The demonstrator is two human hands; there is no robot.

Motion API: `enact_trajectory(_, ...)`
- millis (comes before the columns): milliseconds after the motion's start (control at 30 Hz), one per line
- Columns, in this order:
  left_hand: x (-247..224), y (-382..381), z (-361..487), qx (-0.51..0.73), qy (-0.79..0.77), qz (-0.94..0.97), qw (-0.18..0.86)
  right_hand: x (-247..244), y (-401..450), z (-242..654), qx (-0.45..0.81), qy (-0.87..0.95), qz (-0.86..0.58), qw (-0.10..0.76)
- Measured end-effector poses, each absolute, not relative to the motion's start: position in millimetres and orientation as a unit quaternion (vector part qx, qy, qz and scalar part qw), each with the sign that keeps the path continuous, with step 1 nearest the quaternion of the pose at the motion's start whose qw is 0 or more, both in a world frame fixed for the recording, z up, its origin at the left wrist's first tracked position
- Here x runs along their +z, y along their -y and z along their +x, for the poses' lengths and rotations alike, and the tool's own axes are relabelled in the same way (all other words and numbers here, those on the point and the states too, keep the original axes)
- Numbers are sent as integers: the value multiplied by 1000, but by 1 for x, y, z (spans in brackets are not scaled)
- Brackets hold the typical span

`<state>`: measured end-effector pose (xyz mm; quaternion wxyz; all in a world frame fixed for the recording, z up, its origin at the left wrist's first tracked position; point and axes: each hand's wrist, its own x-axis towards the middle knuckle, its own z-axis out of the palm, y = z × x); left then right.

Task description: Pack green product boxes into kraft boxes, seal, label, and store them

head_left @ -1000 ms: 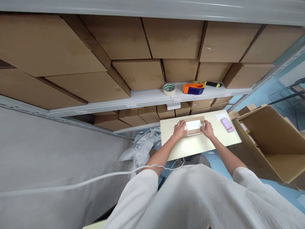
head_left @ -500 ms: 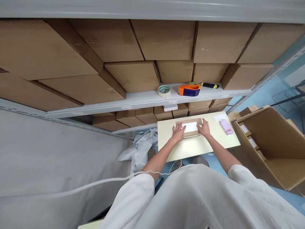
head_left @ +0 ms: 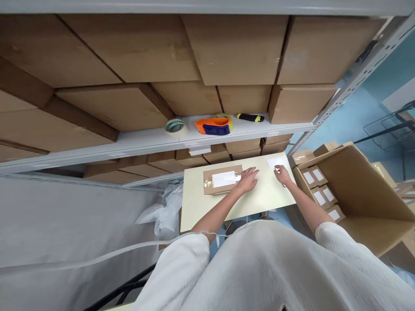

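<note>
A small brown cardboard box [head_left: 207,176] with a white label [head_left: 223,179] and shiny clear tape lies on the pale yellow tabletop [head_left: 197,211]. My left hand [head_left: 248,179] is at the box's right end, its fingers apart and reaching over the table, gripping nothing. Farther right, my right hand [head_left: 282,176] has its fingers curled in just below a white sheet of paper [head_left: 276,161]. A thin dark edge shows under that hand, but what it belongs to is hidden.
On the shelf ahead are a tape roll [head_left: 176,128], an orange and blue tape dispenser [head_left: 214,125] and a black-yellow cutter [head_left: 249,117]. Cardboard boxes [head_left: 240,49] fill the shelves. A large open carton [head_left: 366,185] with labelled small boxes stands right. A white cable [head_left: 129,249] crosses left.
Both hands have come off the label on the box. My right hand has moved right, to where a pinkish blurred item lay. The view has turned right.
</note>
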<state>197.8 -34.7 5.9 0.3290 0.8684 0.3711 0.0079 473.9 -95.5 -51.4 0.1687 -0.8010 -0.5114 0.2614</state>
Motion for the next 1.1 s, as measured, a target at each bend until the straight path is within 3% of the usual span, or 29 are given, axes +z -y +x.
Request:
enact_trajectory(200, -20, 31, 272, -18, -404, 835, 372, -49, 83, 586, 245, 510, -818, 97)
enact_trajectory(400, -41, 21, 315, -22, -426, 813, 395, -54, 58, 621, 266, 512, -816, 2)
enact_trajectory(533, -54, 15, 334, -19, -431, 805, 408, -69, 35, 624, 276, 524, -805, -37)
enact_trajectory(800, -75, 14, 344, -37, -476, 771, 421, -104, -10, 578, 283, 584, -760, -35)
enact_trajectory(1100, -86, 20, 322, -49, -500, 751, 430, -129, -30, 543, 262, 634, -717, -128)
